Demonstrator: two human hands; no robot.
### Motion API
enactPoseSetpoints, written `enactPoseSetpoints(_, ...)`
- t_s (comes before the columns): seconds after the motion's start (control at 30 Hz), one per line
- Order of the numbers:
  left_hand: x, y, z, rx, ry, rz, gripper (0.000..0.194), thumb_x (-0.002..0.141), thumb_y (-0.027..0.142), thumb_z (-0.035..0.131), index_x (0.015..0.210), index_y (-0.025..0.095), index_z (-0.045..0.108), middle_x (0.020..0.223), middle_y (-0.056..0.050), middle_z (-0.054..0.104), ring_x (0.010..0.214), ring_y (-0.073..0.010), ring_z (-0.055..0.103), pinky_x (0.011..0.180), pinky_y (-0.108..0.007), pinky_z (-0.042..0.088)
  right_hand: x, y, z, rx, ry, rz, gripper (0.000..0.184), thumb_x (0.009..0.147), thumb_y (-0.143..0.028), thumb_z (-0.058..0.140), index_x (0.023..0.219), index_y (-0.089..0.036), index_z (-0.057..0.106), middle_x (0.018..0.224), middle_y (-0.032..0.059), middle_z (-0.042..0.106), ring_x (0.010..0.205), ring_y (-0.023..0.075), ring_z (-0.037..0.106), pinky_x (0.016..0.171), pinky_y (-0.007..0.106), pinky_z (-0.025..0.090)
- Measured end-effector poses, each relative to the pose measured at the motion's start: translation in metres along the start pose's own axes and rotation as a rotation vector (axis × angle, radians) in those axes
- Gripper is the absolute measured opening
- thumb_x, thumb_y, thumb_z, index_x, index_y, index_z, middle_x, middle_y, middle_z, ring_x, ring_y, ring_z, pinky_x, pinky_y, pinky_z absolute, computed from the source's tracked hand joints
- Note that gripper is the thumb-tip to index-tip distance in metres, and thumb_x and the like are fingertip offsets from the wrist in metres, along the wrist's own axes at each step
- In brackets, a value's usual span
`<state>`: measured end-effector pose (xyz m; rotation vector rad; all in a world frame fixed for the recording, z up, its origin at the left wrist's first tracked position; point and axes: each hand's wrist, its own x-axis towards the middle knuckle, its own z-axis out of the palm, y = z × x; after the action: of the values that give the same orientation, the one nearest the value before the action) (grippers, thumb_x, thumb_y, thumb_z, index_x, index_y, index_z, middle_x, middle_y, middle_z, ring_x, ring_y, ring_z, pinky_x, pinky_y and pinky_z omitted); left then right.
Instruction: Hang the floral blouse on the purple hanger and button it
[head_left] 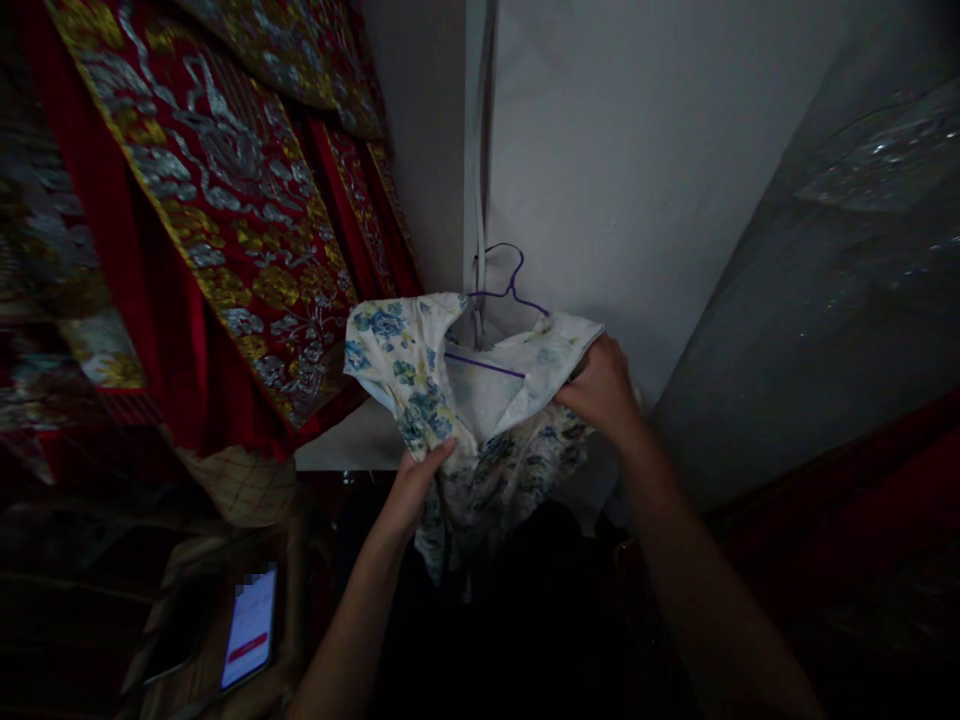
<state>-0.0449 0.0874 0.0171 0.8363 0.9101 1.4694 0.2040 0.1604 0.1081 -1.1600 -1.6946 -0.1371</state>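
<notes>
A white floral dress (424, 400) with blue and green flowers is draped over a thin purple wire hanger (512, 292) in front of me. The hanger's hook points up beside a pale vertical strip on the wall. My left hand (418, 487) is closed on the dress front, its thumb lying over the cloth below the neckline. On the other side, my right hand (602, 390) grips the garment near the shoulder opening, its fingers partly hidden by the fabric. The lower part of the dress hangs down into shadow.
Red cloth embroidered in gold and silver (247, 190) hangs at the left. A lit phone (250, 628) rests on a wooden seat at the lower left. Behind the hanger rises a white wall (622, 130); at the right stands a grey, shiny plastic-like surface (817, 280).
</notes>
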Motion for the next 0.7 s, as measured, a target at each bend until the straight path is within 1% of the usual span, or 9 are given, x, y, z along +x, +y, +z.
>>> enactPoseSetpoints(0.1, 0.007, 0.003, 0.001, 0.011, 0.034, 0.078, 0.055, 0.066, 0.042, 0.086, 0.115, 0.02, 0.073, 0.119, -0.007, 0.075, 0.124, -0.0302, 0.064, 0.115, -0.043, 0.042, 0.016, -0.016, 0.0, -0.016, -0.013, -0.021, 0.065, 0.064, -0.042, 0.082, 0.121, -0.016, 0.065, 0.123, 0.0191, 0.061, 0.119, 0.0434, 0.053, 0.103, 0.063, 0.038)
enactPoseSetpoints(0.17, 0.005, -0.001, -0.005, 0.039, 0.063, 0.102, 0.055, 0.069, 0.042, 0.085, 0.118, 0.022, 0.071, 0.125, -0.006, 0.073, 0.129, -0.0289, 0.06, 0.118, -0.042, 0.039, 0.013, -0.033, -0.007, 0.075, -0.071, -0.097, 0.065, 0.061, -0.04, 0.084, 0.121, -0.019, 0.067, 0.129, 0.0168, 0.061, 0.125, 0.0432, 0.05, 0.108, 0.063, 0.036)
enactPoseSetpoints(0.23, -0.003, -0.009, -0.013, 0.071, 0.088, 0.079, 0.054, 0.071, 0.043, 0.084, 0.119, 0.023, 0.07, 0.13, -0.006, 0.07, 0.132, -0.0285, 0.058, 0.119, -0.042, 0.037, -0.004, -0.051, -0.018, 0.287, -0.127, -0.154, 0.055, 0.066, -0.039, 0.082, 0.118, -0.025, 0.07, 0.132, 0.0109, 0.062, 0.131, 0.0392, 0.049, 0.112, 0.061, 0.034)
enactPoseSetpoints(0.3, -0.015, -0.02, -0.02, 0.079, 0.092, 0.006, 0.054, 0.073, 0.045, 0.083, 0.12, 0.024, 0.07, 0.131, -0.007, 0.069, 0.132, -0.0292, 0.058, 0.119, -0.044, 0.037, -0.035, -0.066, -0.027, 0.603, -0.137, -0.119, 0.039, 0.076, -0.04, 0.075, 0.114, -0.03, 0.072, 0.125, 0.006, 0.068, 0.126, 0.0338, 0.056, 0.112, 0.057, 0.037)
enactPoseSetpoints(0.4, -0.033, -0.036, -0.023, 0.067, 0.052, -0.08, 0.056, 0.072, 0.045, 0.085, 0.121, 0.023, 0.07, 0.132, -0.01, 0.068, 0.132, -0.0316, 0.058, 0.118, -0.046, 0.038, -0.091, -0.079, -0.023, 0.994, -0.049, 0.111, 0.029, 0.085, -0.047, 0.066, 0.107, -0.03, 0.074, 0.095, 0.0056, 0.075, 0.098, 0.03, 0.069, 0.095, 0.052, 0.051)
enactPoseSetpoints(0.47, -0.041, -0.042, -0.02, 0.087, 0.013, -0.094, 0.056, 0.07, 0.046, 0.085, 0.118, 0.02, 0.071, 0.131, -0.011, 0.069, 0.133, -0.033, 0.057, 0.119, -0.048, 0.036, -0.122, -0.078, -0.006, 1.02, -0.035, 0.345, 0.025, 0.085, -0.049, 0.066, 0.095, -0.029, 0.075, 0.079, 0.0043, 0.072, 0.078, 0.0265, 0.069, 0.078, 0.044, 0.055)
enactPoseSetpoints(0.57, -0.045, -0.046, -0.015, 0.146, -0.005, -0.101, 0.052, 0.069, 0.047, 0.086, 0.112, 0.02, 0.074, 0.127, -0.011, 0.071, 0.132, -0.0327, 0.057, 0.119, -0.047, 0.035, -0.145, -0.07, 0.027, 0.929, -0.18, 0.645, 0.027, 0.075, -0.05, 0.077, 0.078, -0.024, 0.069, 0.067, 0.0019, 0.066, 0.061, 0.0197, 0.06, 0.058, 0.033, 0.047)
enactPoseSetpoints(0.63, -0.046, -0.046, -0.014, 0.17, 0.02, -0.085, 0.052, 0.068, 0.047, 0.086, 0.112, 0.023, 0.074, 0.128, -0.009, 0.071, 0.132, -0.0315, 0.057, 0.12, -0.046, 0.034, -0.149, -0.065, 0.043, 0.914, -0.261, 0.706, 0.034, 0.069, -0.051, 0.081, 0.074, -0.022, 0.064, 0.062, -0.0004, 0.061, 0.057, 0.0164, 0.055, 0.055, 0.029, 0.042)
enactPoseSetpoints(0.7, -0.046, -0.046, -0.013, 0.178, 0.036, -0.061, 0.053, 0.069, 0.046, 0.086, 0.115, 0.024, 0.072, 0.13, -0.007, 0.07, 0.133, -0.0303, 0.057, 0.121, -0.045, 0.033, -0.15, -0.063, 0.05, 0.914, -0.267, 0.685, 0.036, 0.069, -0.05, 0.081, 0.075, -0.022, 0.061, 0.063, -0.0016, 0.059, 0.058, 0.0154, 0.054, 0.056, 0.028, 0.041)
